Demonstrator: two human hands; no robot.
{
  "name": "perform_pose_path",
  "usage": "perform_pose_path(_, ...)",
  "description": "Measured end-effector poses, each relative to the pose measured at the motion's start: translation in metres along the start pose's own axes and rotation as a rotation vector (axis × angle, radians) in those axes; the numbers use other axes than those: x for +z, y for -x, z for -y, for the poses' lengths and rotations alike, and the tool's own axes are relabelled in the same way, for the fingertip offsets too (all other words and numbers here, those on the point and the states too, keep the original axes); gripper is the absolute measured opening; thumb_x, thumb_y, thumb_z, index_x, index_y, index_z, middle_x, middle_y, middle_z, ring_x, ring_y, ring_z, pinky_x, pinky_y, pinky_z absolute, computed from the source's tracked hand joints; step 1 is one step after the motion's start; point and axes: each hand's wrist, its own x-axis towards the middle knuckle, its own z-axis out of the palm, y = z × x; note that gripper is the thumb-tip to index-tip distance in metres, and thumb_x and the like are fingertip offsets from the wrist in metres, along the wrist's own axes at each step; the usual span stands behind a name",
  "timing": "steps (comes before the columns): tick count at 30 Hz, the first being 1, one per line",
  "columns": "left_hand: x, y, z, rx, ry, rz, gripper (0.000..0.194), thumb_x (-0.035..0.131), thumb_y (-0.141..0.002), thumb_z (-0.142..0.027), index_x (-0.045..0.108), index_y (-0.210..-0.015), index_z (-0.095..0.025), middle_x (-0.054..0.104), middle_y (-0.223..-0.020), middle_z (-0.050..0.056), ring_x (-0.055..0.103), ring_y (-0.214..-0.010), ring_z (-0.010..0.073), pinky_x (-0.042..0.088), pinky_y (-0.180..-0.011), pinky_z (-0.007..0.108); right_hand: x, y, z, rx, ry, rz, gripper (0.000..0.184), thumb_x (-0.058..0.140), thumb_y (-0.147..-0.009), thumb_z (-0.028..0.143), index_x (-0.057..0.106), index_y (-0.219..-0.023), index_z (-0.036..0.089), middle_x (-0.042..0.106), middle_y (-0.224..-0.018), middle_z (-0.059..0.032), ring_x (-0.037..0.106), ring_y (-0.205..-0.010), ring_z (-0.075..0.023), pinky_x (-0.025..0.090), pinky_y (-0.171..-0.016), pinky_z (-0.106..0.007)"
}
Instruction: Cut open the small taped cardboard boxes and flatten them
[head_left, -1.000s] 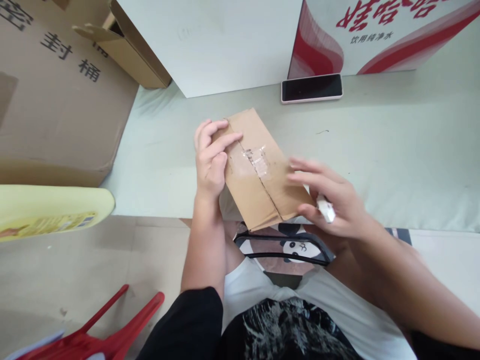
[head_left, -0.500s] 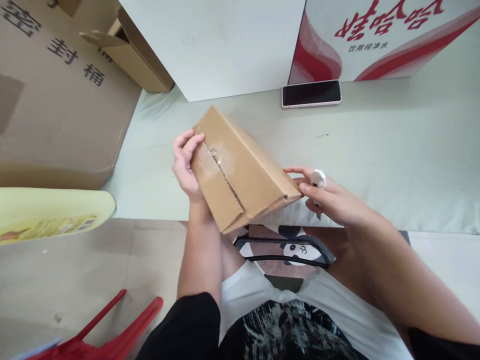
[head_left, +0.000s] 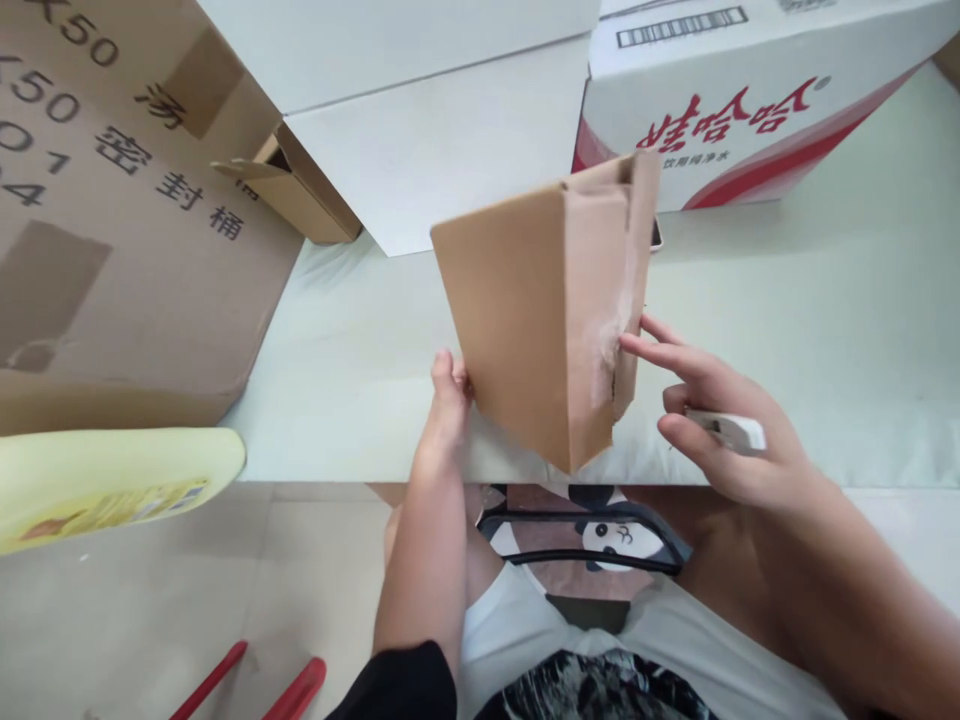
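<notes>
A brown cardboard box (head_left: 510,320) is tilted up on edge above the pale green surface. Its taped seam side, with a scuffed, torn patch of tape, faces right. My left hand (head_left: 450,395) grips the box at its lower left edge; most of those fingers are hidden behind it. My right hand (head_left: 720,420) is at the box's right side, index fingertip touching the tape near the seam. Tucked in that hand by the curled fingers and thumb is a small white handheld tool (head_left: 731,432), its exact kind unclear.
White cartons (head_left: 450,150) and a red-and-white water carton (head_left: 720,150) stand at the back. A phone (head_left: 657,236) is mostly hidden behind the box. At left are a large carton (head_left: 150,300), a small open box (head_left: 315,195) and a pale yellow container (head_left: 120,480).
The cardboard box has been turned and raised upright, its seam now toward the right. My left hand has shifted lower on it, and my right index finger has moved onto the tape.
</notes>
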Motion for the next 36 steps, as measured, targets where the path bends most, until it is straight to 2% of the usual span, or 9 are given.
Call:
perform_pose_path(5, 0.006, 0.001, 0.008, -0.099, -0.028, 0.043, 0.073, 0.063, -0.077, -0.084, 0.072, -0.118, -0.023, 0.075, -0.13, 0.009, 0.061, -0.135, 0.0347, 0.049, -0.114, 0.045, 0.002, -0.002, 0.002, 0.038, -0.054, -0.103, 0.057, 0.061, -0.098, 0.03, 0.048, -0.153, 0.029, 0.068, -0.14, -0.0113, 0.049, -0.148, -0.0361, 0.054, -0.112, -0.056)
perform_pose_path(9, 0.007, 0.002, -0.002, -0.267, -0.237, 0.178, 0.081, 0.067, -0.074, -0.084, 0.066, -0.13, -0.025, 0.075, -0.128, 0.009, 0.072, -0.113, 0.0289, 0.059, -0.089, 0.036, 0.002, -0.003, -0.002, 0.022, -0.104, -0.124, 0.046, 0.063, -0.097, 0.029, 0.057, -0.143, 0.029, 0.068, -0.141, -0.0104, 0.056, -0.142, -0.0315, 0.055, -0.111, -0.049)
perform_pose_path(14, 0.002, 0.0, -0.022, -0.407, -0.427, 0.254, 0.082, 0.074, -0.061, -0.086, 0.069, -0.107, -0.018, 0.076, -0.084, 0.006, 0.069, -0.066, 0.0158, 0.051, -0.061, 0.025, -0.002, -0.006, -0.006, 0.023, -0.125, -0.152, 0.035, 0.063, -0.097, 0.029, 0.063, -0.133, 0.028, 0.071, -0.137, -0.0096, 0.064, -0.135, -0.0277, 0.057, -0.109, -0.044)
perform_pose_path(19, -0.002, -0.006, -0.024, -0.419, -0.574, 0.232, 0.061, 0.084, -0.061, -0.07, 0.072, -0.086, -0.016, 0.075, -0.074, 0.007, 0.069, -0.064, 0.0169, 0.049, -0.059, 0.026, -0.001, -0.007, -0.016, 0.11, -0.036, -0.234, 0.024, 0.062, -0.096, 0.031, 0.072, -0.116, 0.024, 0.074, -0.132, -0.0103, 0.069, -0.127, -0.0292, 0.054, -0.111, -0.049)
perform_pose_path(22, -0.005, -0.013, -0.019, -0.276, -0.621, 0.052, 0.037, 0.082, -0.069, -0.048, 0.069, -0.08, -0.015, 0.073, -0.072, 0.008, 0.065, -0.061, 0.0164, 0.047, -0.059, 0.027, 0.0, -0.006, -0.019, 0.215, -0.001, -0.216, 0.026, 0.062, -0.095, 0.034, 0.075, -0.115, 0.024, 0.072, -0.135, -0.0116, 0.068, -0.127, -0.0308, 0.056, -0.107, -0.052)
perform_pose_path(25, -0.01, -0.021, -0.013, -0.075, -0.574, -0.174, 0.036, 0.066, -0.082, -0.048, 0.065, -0.1, -0.017, 0.074, -0.092, 0.009, 0.067, -0.073, 0.0166, 0.048, -0.062, 0.027, 0.002, -0.007, -0.019, 0.222, -0.009, -0.177, 0.03, 0.061, -0.096, 0.036, 0.074, -0.119, 0.024, 0.07, -0.138, -0.0117, 0.066, -0.13, -0.0304, 0.055, -0.107, -0.052)
perform_pose_path(28, -0.015, -0.023, -0.009, 0.328, -0.449, -0.301, 0.048, 0.063, -0.083, -0.057, 0.058, -0.118, -0.025, 0.069, -0.122, 0.011, 0.069, -0.104, 0.0235, 0.055, -0.076, 0.033, 0.006, -0.009, -0.018, 0.202, -0.036, -0.135, 0.034, 0.061, -0.095, 0.035, 0.072, -0.125, 0.024, 0.068, -0.14, -0.0118, 0.065, -0.131, -0.029, 0.054, -0.108, -0.05)
perform_pose_path(32, -0.009, -0.014, -0.006, 0.854, -0.501, -0.132, 0.065, 0.063, -0.084, -0.068, 0.049, -0.138, -0.036, 0.048, -0.155, 0.008, 0.047, -0.146, 0.0322, 0.054, -0.103, 0.047, 0.008, -0.011, -0.015, 0.183, -0.123, -0.053, 0.035, 0.06, -0.096, 0.034, 0.071, -0.127, 0.024, 0.076, -0.124, -0.0091, 0.073, -0.111, -0.0243, 0.059, -0.095, -0.042)
perform_pose_path(36, 0.008, -0.006, -0.006, 0.991, -0.78, 0.091, 0.048, 0.048, -0.098, -0.061, 0.059, -0.135, -0.033, 0.051, -0.152, 0.008, 0.042, -0.15, 0.0318, 0.024, -0.129, 0.057, 0.003, -0.013, -0.011, 0.254, -0.165, -0.158, 0.02, 0.063, -0.094, 0.035, 0.077, -0.099, 0.023, 0.078, -0.091, -0.0043, 0.072, -0.079, -0.018, 0.057, -0.074, -0.034)
